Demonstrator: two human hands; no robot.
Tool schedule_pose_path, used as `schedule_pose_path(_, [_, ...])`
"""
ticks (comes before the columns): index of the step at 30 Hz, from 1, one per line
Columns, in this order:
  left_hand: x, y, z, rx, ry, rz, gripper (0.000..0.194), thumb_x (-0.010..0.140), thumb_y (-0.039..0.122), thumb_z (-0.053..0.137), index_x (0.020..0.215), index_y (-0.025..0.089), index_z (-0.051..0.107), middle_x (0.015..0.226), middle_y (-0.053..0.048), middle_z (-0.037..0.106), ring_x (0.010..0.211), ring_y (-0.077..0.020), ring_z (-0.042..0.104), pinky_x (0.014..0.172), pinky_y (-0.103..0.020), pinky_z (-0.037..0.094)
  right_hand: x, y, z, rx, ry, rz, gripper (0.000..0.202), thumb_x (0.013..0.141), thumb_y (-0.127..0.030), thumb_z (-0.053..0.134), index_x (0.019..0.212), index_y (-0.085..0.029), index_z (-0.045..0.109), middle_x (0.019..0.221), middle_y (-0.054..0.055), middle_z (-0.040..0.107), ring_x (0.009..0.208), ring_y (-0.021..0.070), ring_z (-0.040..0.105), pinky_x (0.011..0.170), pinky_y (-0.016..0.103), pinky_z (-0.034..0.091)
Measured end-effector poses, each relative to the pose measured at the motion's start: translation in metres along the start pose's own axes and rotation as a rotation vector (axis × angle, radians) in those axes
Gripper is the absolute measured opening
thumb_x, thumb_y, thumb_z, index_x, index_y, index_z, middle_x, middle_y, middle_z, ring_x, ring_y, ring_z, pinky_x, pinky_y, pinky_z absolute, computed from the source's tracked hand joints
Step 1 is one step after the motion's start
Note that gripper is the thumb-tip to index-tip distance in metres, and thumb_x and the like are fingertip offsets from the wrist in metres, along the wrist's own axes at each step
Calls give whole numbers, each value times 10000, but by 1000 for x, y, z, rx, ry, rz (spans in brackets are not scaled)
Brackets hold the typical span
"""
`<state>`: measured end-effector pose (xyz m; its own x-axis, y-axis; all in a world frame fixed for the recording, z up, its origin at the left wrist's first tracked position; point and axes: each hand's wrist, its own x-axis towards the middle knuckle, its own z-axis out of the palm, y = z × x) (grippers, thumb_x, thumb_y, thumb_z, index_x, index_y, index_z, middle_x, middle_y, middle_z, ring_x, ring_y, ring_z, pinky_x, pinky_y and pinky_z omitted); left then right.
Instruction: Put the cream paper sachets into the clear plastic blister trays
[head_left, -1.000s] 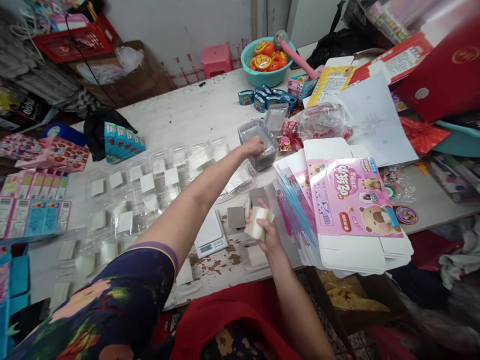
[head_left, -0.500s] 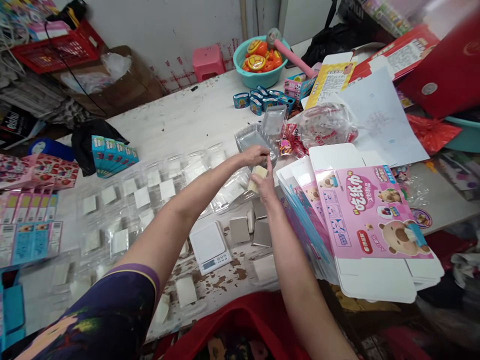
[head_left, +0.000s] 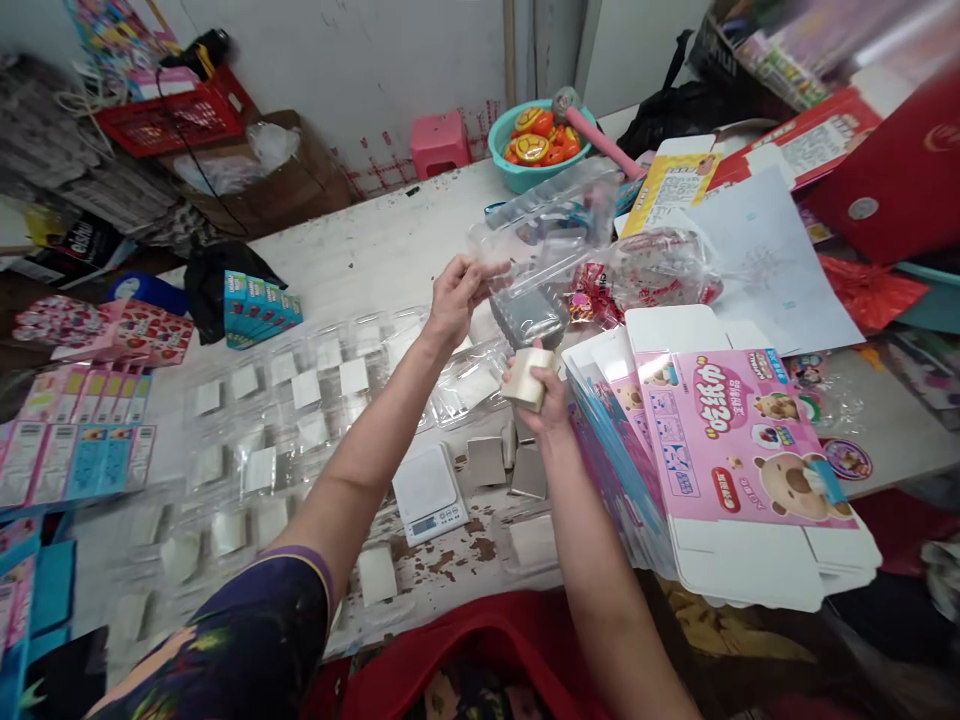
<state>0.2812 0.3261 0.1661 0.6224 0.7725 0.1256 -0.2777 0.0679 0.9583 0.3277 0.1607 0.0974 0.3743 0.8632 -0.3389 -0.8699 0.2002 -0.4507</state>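
My left hand [head_left: 459,296] is closed on the edge of a clear plastic tray [head_left: 502,240], which it holds up at a tilt. Below that tray, a stack of clear plastic trays [head_left: 531,318] rests on the table. In my right hand [head_left: 553,402] is a thick cream-coloured block [head_left: 529,376], perhaps a stack of thin sheets; the fingers wrap round it. A white digital scale [head_left: 429,490] lies between my forearms, with grey square pieces [head_left: 486,461] beside it. To the left, several clear trays hold white squares [head_left: 306,390].
Pink printed cartons [head_left: 720,430] lie in a flat pile at the right. A teal basin [head_left: 534,178] of orange toys stands at the back, near a crinkled plastic bag [head_left: 660,270]. Small blue boxes [head_left: 259,310] stand at the left.
My left hand has moved left and lifted a clear tray off the stack. My right hand has drawn slightly down, still holding the cream block. The view has shifted a little.
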Motion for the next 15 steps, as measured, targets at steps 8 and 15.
schedule_pose_path(8, [-158,-20,-36,-275,73,-311,374,758,427,710,757,177,432,978,-53,718,915,-211,693,863,-378,514,-97,20,-11,403,-263,244,624,535,-335,659,1143,-277,533,862,7,509,625,125,433,557,272,372])
schedule_pose_path(15, [-228,-19,-54,-30,-72,-382,255,775,352,705,740,134,577,829,-64,716,822,-190,677,800,-340,493,-130,39,-42,422,-178,348,493,524,-318,693,984,-246,531,843,5,481,613,111,393,540,254,345])
